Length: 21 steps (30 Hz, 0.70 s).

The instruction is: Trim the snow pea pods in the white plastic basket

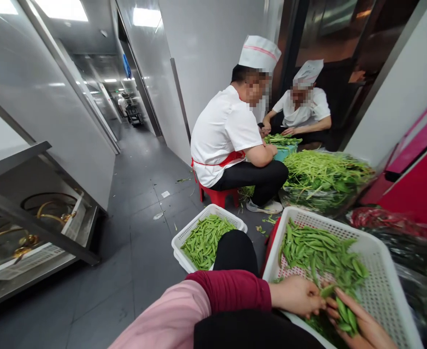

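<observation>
My left hand [297,294] reaches over the near edge of a white perforated basket [388,271], its fingers pinched on one end of a green pea pod [327,291]. Close beside it on the right, my right hand [359,317] is curled round several green pods [346,315], its fingertips by the pod that the left hand pinches. Many flat green pods [315,247] lie in the basket around and beyond both hands. A second white basket [179,242], filled with pods [208,240], is on the floor left of my knee.
A person in white [228,126] sits on a red stool [219,195] ahead; another person [304,106] faces them over greens. A heap of leafy stems [322,174] lies beyond the basket. A metal shelf [39,169] stands left, plastic bags [410,252] right.
</observation>
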Each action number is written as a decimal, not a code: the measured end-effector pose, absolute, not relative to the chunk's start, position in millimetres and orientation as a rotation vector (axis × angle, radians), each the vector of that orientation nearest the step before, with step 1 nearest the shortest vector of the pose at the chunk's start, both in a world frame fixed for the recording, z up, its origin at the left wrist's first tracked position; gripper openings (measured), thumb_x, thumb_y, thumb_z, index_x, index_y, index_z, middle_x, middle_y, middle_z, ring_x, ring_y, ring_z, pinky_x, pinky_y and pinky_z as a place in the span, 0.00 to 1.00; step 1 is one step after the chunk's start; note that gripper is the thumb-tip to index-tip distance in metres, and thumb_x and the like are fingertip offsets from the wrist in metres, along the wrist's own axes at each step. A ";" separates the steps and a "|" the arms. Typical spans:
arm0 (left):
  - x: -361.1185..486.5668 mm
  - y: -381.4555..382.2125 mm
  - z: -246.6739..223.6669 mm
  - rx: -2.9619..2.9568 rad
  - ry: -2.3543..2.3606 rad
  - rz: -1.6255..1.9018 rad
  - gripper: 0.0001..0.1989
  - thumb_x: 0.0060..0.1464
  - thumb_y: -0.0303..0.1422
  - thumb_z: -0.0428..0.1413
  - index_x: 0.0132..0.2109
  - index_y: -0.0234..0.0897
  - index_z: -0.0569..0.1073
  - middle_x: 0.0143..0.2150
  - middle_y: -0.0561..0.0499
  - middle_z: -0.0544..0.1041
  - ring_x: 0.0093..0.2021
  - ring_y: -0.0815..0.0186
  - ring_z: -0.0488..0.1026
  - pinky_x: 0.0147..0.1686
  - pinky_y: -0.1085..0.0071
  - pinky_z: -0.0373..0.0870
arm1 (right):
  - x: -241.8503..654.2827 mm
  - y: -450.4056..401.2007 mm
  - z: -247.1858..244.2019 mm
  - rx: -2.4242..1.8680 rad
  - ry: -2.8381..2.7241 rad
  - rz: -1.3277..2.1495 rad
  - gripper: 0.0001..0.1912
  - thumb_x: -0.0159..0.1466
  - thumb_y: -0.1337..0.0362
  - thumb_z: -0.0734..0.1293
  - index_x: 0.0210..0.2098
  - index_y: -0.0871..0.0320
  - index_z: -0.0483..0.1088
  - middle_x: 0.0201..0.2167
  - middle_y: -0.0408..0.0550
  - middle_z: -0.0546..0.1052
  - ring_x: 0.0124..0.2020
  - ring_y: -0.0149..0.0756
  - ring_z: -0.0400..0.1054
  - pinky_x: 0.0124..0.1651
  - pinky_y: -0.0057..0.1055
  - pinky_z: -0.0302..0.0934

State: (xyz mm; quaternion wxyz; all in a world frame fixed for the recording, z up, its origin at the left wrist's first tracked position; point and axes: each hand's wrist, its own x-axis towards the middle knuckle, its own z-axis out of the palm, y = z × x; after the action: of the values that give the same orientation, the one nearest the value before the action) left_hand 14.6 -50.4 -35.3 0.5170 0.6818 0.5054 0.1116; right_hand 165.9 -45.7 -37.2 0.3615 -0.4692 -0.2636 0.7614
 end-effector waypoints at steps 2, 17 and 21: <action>12.4 -53.6 -27.8 1.934 1.316 0.283 0.12 0.53 0.34 0.45 0.32 0.34 0.70 0.28 0.49 0.72 0.27 0.67 0.70 0.28 0.72 0.67 | 164.1 -48.1 -35.6 -1.192 -0.512 2.016 0.14 0.40 0.63 0.74 0.24 0.56 0.66 0.17 0.40 0.70 0.17 0.29 0.64 0.20 0.25 0.63; 4.8 -46.5 -4.6 2.453 1.074 0.185 0.10 0.55 0.27 0.42 0.38 0.33 0.67 0.34 0.45 0.70 0.35 0.65 0.68 0.37 0.72 0.63 | 167.3 -44.8 -18.4 -1.168 -0.429 1.767 0.11 0.47 0.68 0.71 0.27 0.61 0.67 0.19 0.40 0.71 0.16 0.23 0.63 0.16 0.19 0.57; 6.4 -51.2 4.3 2.462 0.855 0.145 0.08 0.52 0.24 0.44 0.34 0.33 0.67 0.32 0.48 0.71 0.34 0.67 0.68 0.36 0.74 0.63 | 174.3 -46.9 -24.9 -1.165 -0.513 1.907 0.11 0.46 0.68 0.71 0.28 0.62 0.68 0.20 0.43 0.73 0.17 0.25 0.64 0.16 0.20 0.56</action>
State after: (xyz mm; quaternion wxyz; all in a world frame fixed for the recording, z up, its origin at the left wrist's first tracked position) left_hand 6.4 -51.2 4.3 0.2625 0.9101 0.3160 0.0535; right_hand 174.3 -46.9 -24.9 0.4118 -0.4629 -0.2038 0.7580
